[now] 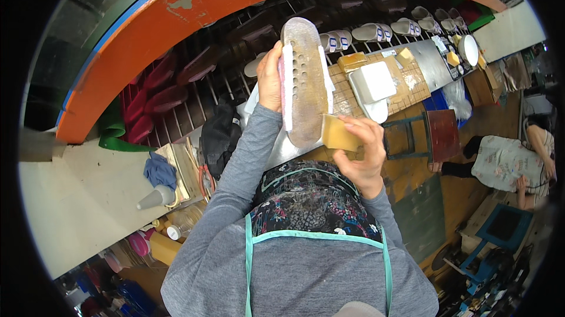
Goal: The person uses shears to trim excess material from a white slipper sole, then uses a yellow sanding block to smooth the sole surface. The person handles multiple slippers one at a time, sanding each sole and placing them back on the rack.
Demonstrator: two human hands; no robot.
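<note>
Grey shirt (318, 270) closest, and straight ahead it's the sole (309, 81), held up in the left hand (271, 78), which grips its left edge; the right hand (366, 151) pinches a yellow sponge (341, 134) right by the sole's lower right side! That sole looks light, rubbery, fairly stiff, best taken by its edges; the sponge should squash easily. Beyond, a white block (376, 81), then pale shoes (372, 32) in a row.

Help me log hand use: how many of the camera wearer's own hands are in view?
2: the left hand grips the side of a sole; the right hand holds a yellow block by its lower end. Some left fingers are hidden.
</note>
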